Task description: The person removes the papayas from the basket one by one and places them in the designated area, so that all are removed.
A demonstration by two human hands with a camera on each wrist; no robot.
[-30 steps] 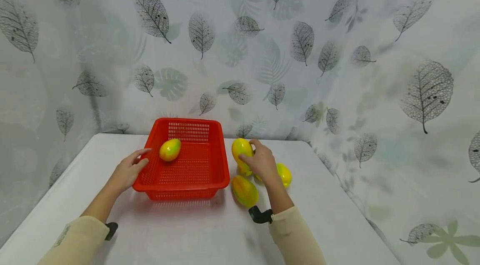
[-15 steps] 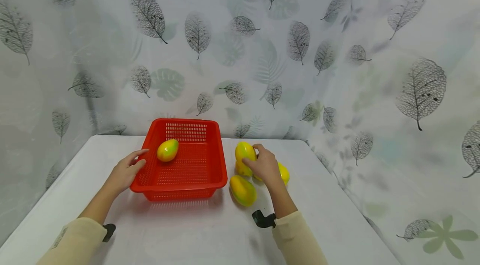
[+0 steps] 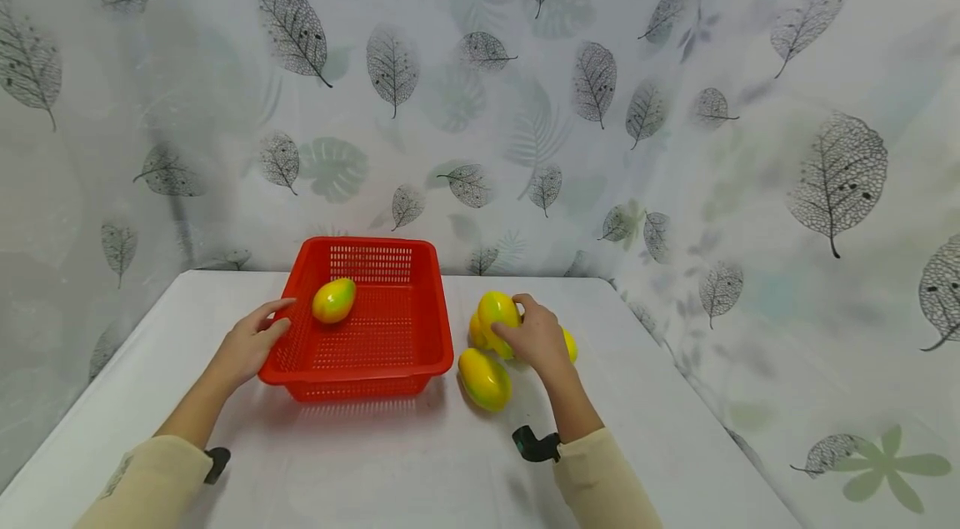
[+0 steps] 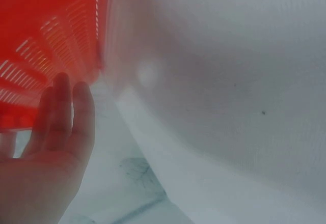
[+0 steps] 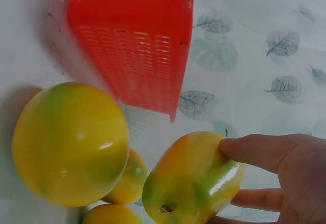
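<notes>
My right hand (image 3: 537, 335) pinches a yellow-green mango (image 5: 191, 178) between thumb and fingers, above the other fruit. A red plastic basket (image 3: 375, 373) stands left of centre, with one mango (image 3: 334, 301) lying inside it toward the left. Along the basket's left rim, my left hand (image 3: 251, 346) rests with its fingers fairly straight; the left wrist view shows that hand (image 4: 53, 147) against the slotted side wall. Close to the basket's right side lies another mango (image 3: 484, 380). More yellow fruit sits behind and below the held one, partly hidden by the right hand.
A white-covered table (image 3: 360, 471) carries everything. Behind it and along both sides hangs a pale curtain (image 3: 465, 104) printed with leaves. One yellow fruit (image 3: 571, 345) shows just past the right wrist.
My right hand, with the mango in its grip, has shifted a little to the right and nearer to me. The left hand has stayed at the basket. The head view has turned slightly.
</notes>
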